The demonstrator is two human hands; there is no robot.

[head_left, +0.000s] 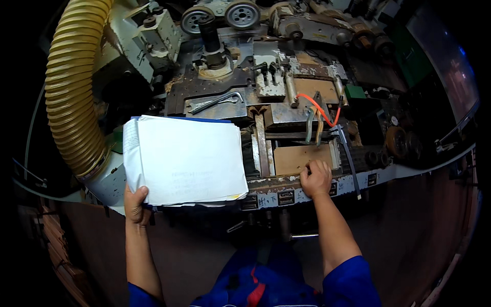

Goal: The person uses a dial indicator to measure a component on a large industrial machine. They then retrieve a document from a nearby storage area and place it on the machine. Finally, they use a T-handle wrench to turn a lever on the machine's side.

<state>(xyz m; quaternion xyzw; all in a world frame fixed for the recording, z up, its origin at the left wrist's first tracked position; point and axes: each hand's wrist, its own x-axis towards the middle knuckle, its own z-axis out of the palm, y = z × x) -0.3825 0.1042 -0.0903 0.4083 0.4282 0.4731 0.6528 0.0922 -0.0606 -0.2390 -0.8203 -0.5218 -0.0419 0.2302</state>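
My left hand (136,205) grips the lower left corner of a thick stack of white paper sheets (189,158), thumb on top and fingers underneath. A dark blue backing shows along the stack's far edge, and faint writing marks its top sheet. The stack lies over the left front part of a machine bed (176,102) and hides what is under it. At the machine's front edge rests my right hand (317,179), its fingers curled beside a flat brown board (294,159). Whether anything is inside those fingers is hidden.
Pliers (310,125), a red-orange air hose (322,111) and a caliper (348,158) lie right of centre. Hex keys (217,101) lie behind the papers. A ribbed yellow duct (71,87) rises at left; rollers (242,14) stand at the back.
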